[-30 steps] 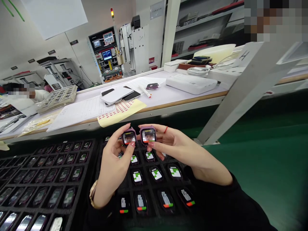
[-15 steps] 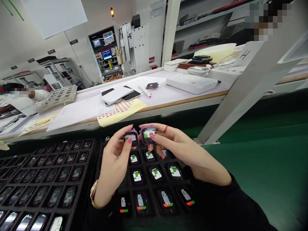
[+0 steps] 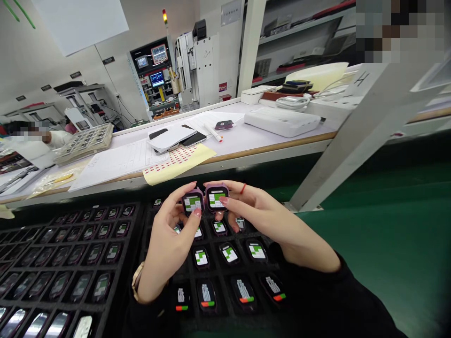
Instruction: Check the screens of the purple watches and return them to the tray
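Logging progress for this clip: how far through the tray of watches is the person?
Done, apparently: watches in the near tray show green-and-white grids or text with coloured bars. In hand: the left hand holds one purple watch and the right hand another, both showing green-and-white grids. Left: the tray at left holds many watches with dim, unreadable screens.

Purple watches (image 3: 204,201) show green-and-white checked screens above the black tray (image 3: 134,220).
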Demonstrator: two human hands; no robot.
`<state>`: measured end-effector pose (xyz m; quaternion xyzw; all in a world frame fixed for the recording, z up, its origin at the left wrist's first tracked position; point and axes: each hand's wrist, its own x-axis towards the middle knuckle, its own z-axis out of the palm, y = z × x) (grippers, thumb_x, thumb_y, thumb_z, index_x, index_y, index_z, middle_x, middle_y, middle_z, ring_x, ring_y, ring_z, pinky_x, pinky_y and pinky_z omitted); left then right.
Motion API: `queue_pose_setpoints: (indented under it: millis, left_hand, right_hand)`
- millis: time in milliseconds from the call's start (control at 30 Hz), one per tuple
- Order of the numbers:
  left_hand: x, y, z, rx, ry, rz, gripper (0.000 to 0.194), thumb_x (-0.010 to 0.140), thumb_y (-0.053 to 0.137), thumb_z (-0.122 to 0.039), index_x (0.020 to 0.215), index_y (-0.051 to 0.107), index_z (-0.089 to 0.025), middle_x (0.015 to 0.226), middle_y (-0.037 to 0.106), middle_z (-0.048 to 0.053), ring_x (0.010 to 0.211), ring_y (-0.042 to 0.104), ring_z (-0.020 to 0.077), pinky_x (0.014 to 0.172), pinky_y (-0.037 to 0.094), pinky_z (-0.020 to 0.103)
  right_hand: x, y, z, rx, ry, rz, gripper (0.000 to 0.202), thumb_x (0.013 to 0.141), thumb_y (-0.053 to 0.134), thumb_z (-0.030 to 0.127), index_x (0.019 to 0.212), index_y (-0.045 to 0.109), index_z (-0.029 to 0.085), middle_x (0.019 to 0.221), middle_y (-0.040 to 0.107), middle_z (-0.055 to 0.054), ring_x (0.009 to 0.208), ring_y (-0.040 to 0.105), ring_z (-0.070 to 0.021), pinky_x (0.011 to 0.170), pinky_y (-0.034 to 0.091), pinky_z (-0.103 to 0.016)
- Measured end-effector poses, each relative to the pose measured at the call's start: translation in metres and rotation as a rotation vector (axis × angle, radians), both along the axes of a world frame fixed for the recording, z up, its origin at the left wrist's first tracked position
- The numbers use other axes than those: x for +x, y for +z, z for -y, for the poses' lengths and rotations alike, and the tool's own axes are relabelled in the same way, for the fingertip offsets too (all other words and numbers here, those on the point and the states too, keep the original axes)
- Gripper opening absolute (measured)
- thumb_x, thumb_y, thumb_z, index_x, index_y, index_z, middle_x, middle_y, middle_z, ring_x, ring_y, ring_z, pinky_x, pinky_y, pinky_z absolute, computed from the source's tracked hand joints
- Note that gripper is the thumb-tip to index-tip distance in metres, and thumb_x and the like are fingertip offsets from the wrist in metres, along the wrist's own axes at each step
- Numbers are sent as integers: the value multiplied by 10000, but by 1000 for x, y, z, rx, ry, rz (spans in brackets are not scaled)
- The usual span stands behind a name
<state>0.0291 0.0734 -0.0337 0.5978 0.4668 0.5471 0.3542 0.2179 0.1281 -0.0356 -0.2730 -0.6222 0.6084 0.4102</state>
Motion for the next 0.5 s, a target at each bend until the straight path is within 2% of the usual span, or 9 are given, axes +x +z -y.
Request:
queue_pose_setpoints:
  millis: [200, 300, 433, 500]
  left_hand:
    - [0, -1, -3, -7, 58, -4, 298, 923, 677, -337, 1210, 676, -257, 1199, 686, 50, 998, 660, 178, 766, 574, 235]
    - [-1, -1, -3, -19, 69, -15, 277, 908, 696, -344, 1168, 684, -249, 1177, 688, 53, 1004, 658, 186, 763, 569, 238]
    - [-1, 0, 0, -26, 39, -33, 368, 885, 724, -326, 1243, 646, -295, 1255, 664, 37, 1098, 643, 197, 803, 566, 240]
    - [-1, 1, 3, -34, 36, -43, 424, 873, 733, -318, 1282, 625, -297, 1252, 663, 43, 1083, 647, 198, 794, 565, 247]
  right_hand:
    - [0, -2, 0, 9, 7, 7, 549, 882, 743, 413, 1341, 591, 155, 831, 658, -35, 572, 574, -138, 516, 522, -252]
    - [0, -2, 2, 11, 15, 11, 529, 882, 747, 391, 1337, 592, 168, 884, 652, -43, 600, 580, -139, 532, 540, -258]
    - [0, -1, 3, 7, 47, 6, 544, 884, 751, 400, 1334, 559, 164, 978, 644, -69, 690, 611, -157, 536, 559, -249]
    - [0, -1, 4, 7, 46, -9, 624, 863, 776, 413, 1379, 510, 182, 1073, 627, -92, 787, 632, -187, 521, 563, -243]
